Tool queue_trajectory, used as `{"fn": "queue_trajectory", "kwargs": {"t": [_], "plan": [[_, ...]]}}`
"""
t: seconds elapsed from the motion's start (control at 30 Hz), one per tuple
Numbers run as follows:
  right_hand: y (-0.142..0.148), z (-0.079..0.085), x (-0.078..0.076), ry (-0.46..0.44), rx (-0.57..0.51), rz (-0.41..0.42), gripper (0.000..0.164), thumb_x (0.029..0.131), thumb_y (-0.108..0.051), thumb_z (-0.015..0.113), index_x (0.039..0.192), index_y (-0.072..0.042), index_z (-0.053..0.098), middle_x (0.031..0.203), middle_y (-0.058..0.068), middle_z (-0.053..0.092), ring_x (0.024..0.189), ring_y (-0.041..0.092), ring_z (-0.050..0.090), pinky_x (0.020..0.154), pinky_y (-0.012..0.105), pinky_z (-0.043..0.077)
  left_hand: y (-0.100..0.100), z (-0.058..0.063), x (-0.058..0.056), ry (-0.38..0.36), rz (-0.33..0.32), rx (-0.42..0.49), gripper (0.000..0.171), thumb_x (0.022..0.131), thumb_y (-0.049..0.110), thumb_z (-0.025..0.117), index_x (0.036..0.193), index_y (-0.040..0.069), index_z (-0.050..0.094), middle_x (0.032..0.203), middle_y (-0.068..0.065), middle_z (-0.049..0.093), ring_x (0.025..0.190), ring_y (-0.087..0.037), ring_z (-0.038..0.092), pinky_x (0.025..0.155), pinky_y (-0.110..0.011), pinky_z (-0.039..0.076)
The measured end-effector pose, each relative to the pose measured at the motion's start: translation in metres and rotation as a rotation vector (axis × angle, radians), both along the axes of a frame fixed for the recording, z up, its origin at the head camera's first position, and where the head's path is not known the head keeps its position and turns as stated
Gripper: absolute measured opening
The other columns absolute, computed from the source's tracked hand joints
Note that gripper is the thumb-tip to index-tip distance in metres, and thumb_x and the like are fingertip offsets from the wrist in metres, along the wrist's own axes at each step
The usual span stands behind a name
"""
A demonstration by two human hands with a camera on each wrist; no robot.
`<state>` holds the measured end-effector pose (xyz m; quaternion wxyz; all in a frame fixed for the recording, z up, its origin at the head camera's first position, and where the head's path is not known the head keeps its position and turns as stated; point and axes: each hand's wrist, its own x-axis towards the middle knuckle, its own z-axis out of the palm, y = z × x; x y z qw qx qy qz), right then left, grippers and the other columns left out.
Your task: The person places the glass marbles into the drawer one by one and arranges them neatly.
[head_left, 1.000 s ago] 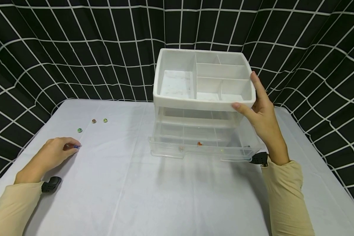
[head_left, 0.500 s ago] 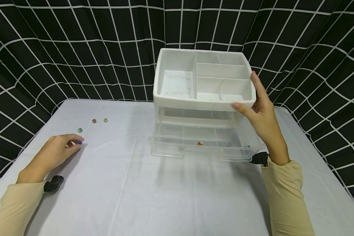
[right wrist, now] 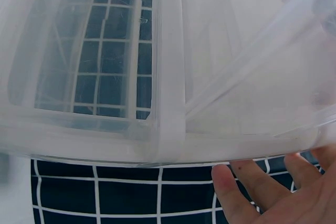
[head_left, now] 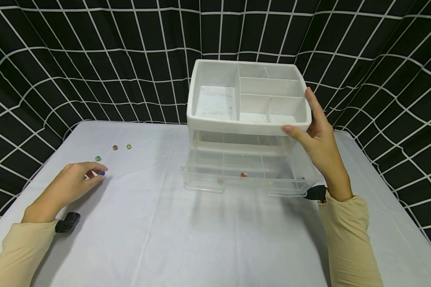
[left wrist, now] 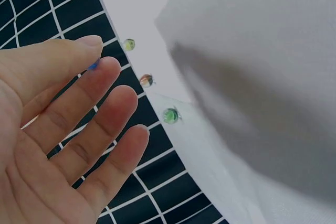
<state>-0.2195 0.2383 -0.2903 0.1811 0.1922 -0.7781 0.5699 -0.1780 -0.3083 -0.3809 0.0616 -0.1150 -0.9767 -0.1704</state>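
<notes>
Between thumb and fingertips my left hand pinches a blue marble; in the left wrist view only a sliver of the marble shows. Close by on the white cloth lie a green marble, a brownish-red marble and a yellow-green marble. My right hand grips the right front corner of a white organizer, thumb on the front rim and fingers along the side. Below its top tray, a clear drawer is pulled out, with an orange marble and several fainter ones inside.
A white cloth covers the table. Black fabric with a white grid surrounds it at the back and sides. The organizer's top tray has several compartments, and its open drawer juts toward the front.
My left hand has moved slightly right and away from me with the blue marble, which shows more clearly between the fingers. The right hand and organizer have stayed put.
</notes>
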Motion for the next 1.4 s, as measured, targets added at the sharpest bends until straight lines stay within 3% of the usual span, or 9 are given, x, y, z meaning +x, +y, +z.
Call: {"fn": "queue_trajectory", "kwargs": {"t": [0.43,0.57,0.77,1.4], "plan": [[0.001,0.000,0.000,0.004,-0.014,0.016,0.086,0.090,0.000,0.069,0.157,-0.027,0.023,0.161,0.010,0.029,0.117,0.017,0.051,0.086,0.010,0.050,0.009,0.005,0.001,-0.009,-0.030,0.002,0.022,0.082,0.001,0.073,0.104,0.002,0.074,0.079,-0.005,0.070,0.073,-0.018,0.059,0.063,-0.032,0.044],[0.001,0.000,-0.001,0.006,-0.015,0.016,0.086,0.090,0.000,0.069,0.157,-0.027,0.023,0.160,0.010,0.029,0.117,0.017,0.052,0.086,0.010,0.051,0.011,0.006,0.002,0.019,-0.050,0.009,0.022,0.081,0.000,0.073,0.103,0.003,0.074,0.076,-0.002,0.069,0.071,-0.015,0.059,0.062,-0.030,0.044],[0.001,0.000,0.000,-0.001,-0.005,0.007,0.086,0.090,0.000,0.069,0.157,-0.028,0.023,0.162,0.008,0.027,0.118,0.018,0.050,0.086,0.010,0.050,0.016,0.007,0.002,-0.008,-0.054,0.013,0.023,0.083,0.002,0.072,0.106,0.004,0.074,0.077,-0.001,0.069,0.073,-0.015,0.059,0.065,-0.031,0.045],[0.001,0.000,0.000,0.003,0.018,-0.004,0.086,0.090,-0.001,0.069,0.157,-0.028,0.022,0.162,0.007,0.028,0.117,0.017,0.051,0.086,0.009,0.050,0.037,0.009,0.006,0.063,-0.115,0.011,0.023,0.082,0.001,0.073,0.104,0.006,0.074,0.084,-0.002,0.072,0.074,-0.015,0.061,0.067,-0.034,0.046]]}}
